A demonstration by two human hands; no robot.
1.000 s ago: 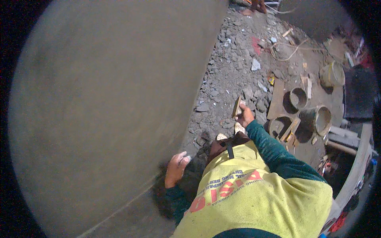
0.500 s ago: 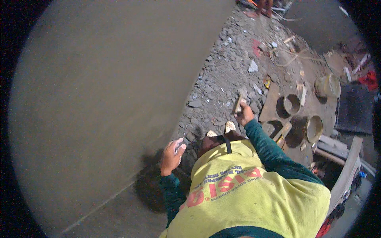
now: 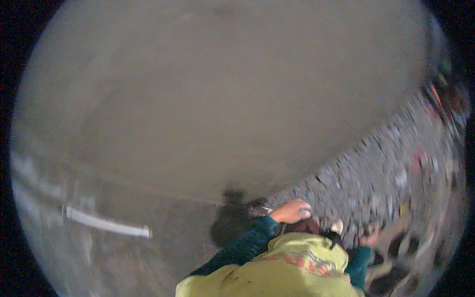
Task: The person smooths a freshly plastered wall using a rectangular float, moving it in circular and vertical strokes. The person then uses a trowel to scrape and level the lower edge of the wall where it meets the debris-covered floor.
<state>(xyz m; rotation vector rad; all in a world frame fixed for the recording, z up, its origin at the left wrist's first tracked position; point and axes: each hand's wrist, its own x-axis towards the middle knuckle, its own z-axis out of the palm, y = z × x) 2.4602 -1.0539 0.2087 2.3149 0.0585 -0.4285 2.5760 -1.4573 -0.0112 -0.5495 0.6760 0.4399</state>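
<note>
My left hand (image 3: 292, 212) is beside the lower edge of a smooth grey plastered wall (image 3: 237, 114), in front of my body. Its fingers curve loosely, with pale grey smears at the tips and nothing seen in them. My right hand (image 3: 368, 237) is low at my right side, smeared by motion. Its fingers look closed around a small flat wooden block, which showed clearly half a second ago and is hardly visible now.
Broken rubble (image 3: 356, 173) runs along the wall's foot to the right. A long white bar (image 3: 106, 225) shows at the left. Blurred dark round containers (image 3: 403, 245) lie beyond my right hand. Far right is an orange streak (image 3: 435, 96).
My view has swung left, so the wall fills more of it and the rubble has slid right. The white bar has come into view. My left hand has come nearer my body's front.
</note>
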